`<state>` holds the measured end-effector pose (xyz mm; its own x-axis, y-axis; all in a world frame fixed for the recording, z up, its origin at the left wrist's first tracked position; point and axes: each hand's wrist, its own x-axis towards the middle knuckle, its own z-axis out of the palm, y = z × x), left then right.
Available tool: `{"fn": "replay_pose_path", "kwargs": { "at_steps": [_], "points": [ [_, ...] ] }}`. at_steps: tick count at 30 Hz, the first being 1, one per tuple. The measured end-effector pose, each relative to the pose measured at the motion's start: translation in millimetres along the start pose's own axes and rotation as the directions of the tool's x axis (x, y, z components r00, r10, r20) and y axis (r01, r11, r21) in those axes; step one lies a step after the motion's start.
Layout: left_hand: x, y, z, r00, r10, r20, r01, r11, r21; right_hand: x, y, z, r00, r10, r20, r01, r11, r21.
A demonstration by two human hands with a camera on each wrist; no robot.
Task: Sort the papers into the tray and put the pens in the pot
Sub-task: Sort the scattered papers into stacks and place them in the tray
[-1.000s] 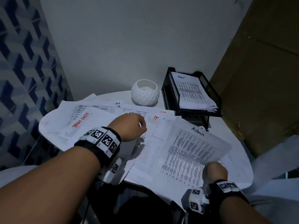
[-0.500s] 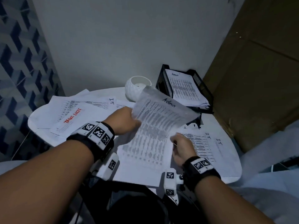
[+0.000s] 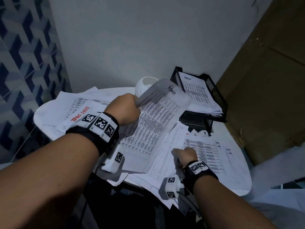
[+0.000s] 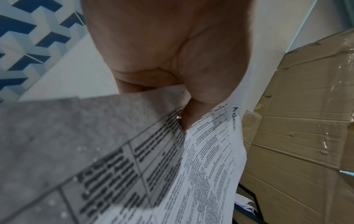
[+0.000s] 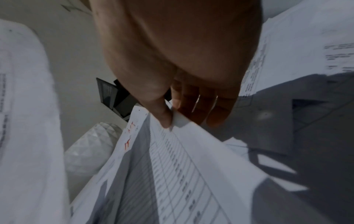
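Note:
My left hand (image 3: 132, 106) grips a printed sheet marked "Admin" (image 3: 158, 116) by its upper left edge and holds it lifted over the table; in the left wrist view the fingers (image 4: 191, 115) curl round the sheet (image 4: 210, 159). My right hand (image 3: 181, 153) is low at the front right. Its thumb (image 5: 164, 118) and fingers pinch the edge of a table sheet marked "IT" in red (image 5: 182, 166). The black mesh tray (image 3: 219, 98) at the back right holds "Admin" pages. The white pot (image 3: 142, 85) stands left of it, partly behind the lifted sheet. No pen shows plainly.
Loose printed sheets cover the round white table (image 3: 236, 134), among them a "Task List" page (image 3: 79, 116) at the left and "IT" pages (image 3: 219, 151) at the right. A cardboard panel (image 3: 267, 90) stands close on the right and a wall behind.
The "Admin" sheet passed from my right hand to my left, which raised it toward the back. My right hand dropped to the papers at the front right and pinched one.

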<state>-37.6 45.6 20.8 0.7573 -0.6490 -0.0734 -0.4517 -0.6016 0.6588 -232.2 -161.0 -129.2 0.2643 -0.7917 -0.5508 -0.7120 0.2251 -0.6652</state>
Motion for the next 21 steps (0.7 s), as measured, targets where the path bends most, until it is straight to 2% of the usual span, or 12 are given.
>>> {"fn": "replay_pose_path", "kwargs": {
  "at_steps": [3, 7, 11, 16, 19, 21],
  "points": [
    [1.1, -1.4, 1.2, 1.000, 0.007, 0.021, -0.008, 1.000, 0.018, -7.1, -11.5, 3.1, 0.993, -0.100, -0.068, 0.094, 0.991, -0.091],
    [2.1, -3.7, -1.2, 1.000, 0.006, 0.022, -0.007, 0.999, 0.036, -14.8, -24.1, -9.4, 0.976, -0.177, -0.123, 0.175, 0.984, -0.029],
    [2.4, -4.5, -4.1, 1.000, -0.010, 0.025, 0.010, 1.000, -0.007, -23.5, -28.2, -37.2, 0.971, -0.222, -0.084, 0.224, 0.975, 0.005],
    [-1.6, 1.4, 1.3, 0.996, -0.045, 0.075, 0.060, 0.977, -0.204, -48.1, -33.6, -78.5, 0.978, -0.206, -0.005, 0.203, 0.958, 0.202],
    [-4.2, 6.3, 9.7, 0.991, -0.070, 0.112, 0.106, 0.929, -0.355, -55.4, -36.7, -94.4, 0.971, -0.235, 0.053, 0.188, 0.878, 0.439],
    [-5.6, 8.0, 17.7, 0.987, -0.086, 0.133, 0.136, 0.893, -0.428, -63.6, -39.4, -101.6, 0.954, -0.281, 0.108, 0.184, 0.828, 0.529]
  ]
}}
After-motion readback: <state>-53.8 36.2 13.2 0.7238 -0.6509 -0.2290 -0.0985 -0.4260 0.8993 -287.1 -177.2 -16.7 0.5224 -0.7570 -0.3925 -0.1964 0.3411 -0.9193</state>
